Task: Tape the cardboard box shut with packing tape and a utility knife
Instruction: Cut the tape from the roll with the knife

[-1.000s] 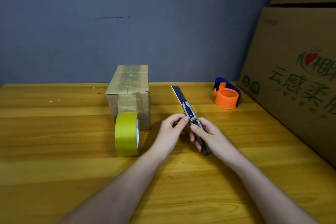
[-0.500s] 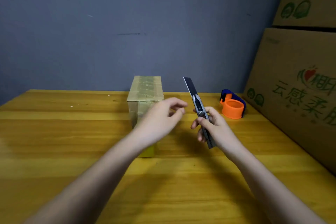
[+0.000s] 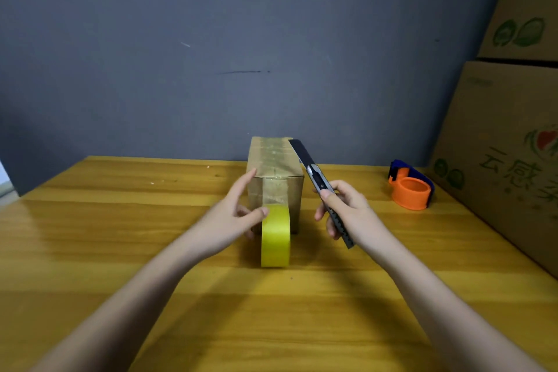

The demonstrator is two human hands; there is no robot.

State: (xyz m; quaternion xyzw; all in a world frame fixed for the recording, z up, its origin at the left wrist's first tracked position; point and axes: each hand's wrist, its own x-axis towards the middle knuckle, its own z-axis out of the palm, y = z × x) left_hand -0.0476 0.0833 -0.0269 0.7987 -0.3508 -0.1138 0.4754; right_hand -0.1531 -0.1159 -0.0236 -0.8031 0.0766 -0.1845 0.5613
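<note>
Cardboard box point(image 3: 276, 174) upright near the far middle of the wooden table point(image 3: 90, 251), long side running away from the camera, top seam and near end already covered with clear glossy tape. Roll of yellow packing tape point(image 3: 275, 235) on edge just in front of the box's near end, touching or nearly touching it; hard to tell which. Left hand point(image 3: 229, 220) at the box's near-left corner, fingers spread and mostly straight, index fingertip against the top-left edge of the box, thumb tip touching the upper left rim of the tape roll, nothing clasped. Right hand point(image 3: 344, 211) to the right of the box, raised off the table, fingers curled round the handle of a utility knife point(image 3: 320, 187), thumb lying along the slider on top. Knife tilted up and away to the left, dark blade fully extended, tip overlapping the far top-right edge of the box; contact with the cardboard impossible to judge from this angle. Butt of the handle sticking out below the palm toward the camera. Orange tape dispenser with a blue strap point(image 3: 412, 187) well apart to the right, near the back edge of the table. Large printed cartons point(image 3: 507, 142) stacked along the right side, green characters on the lower one. Grey wall point(image 3: 211, 54) behind.
</note>
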